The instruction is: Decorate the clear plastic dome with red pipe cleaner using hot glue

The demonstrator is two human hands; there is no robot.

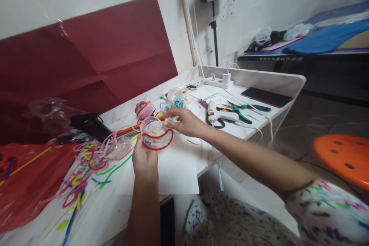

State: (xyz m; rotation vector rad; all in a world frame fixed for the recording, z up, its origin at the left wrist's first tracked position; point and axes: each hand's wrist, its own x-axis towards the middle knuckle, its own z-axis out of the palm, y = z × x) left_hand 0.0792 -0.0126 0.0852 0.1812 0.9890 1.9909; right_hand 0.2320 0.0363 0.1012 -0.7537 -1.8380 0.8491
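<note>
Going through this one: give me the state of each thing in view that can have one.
Left hand: closed around the red-edged clear piece
Right hand: fingers bent, at the piece's upper edge
Red-edged clear piece: held up, tilted
Glue gun: lying on its side; on or off, can't tell
Phone: flat, screen dark
Charger: plugged in
Maroon sheet: upright, creased

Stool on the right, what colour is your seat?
The stool's seat is bright orange; it shows in the head view.
</note>
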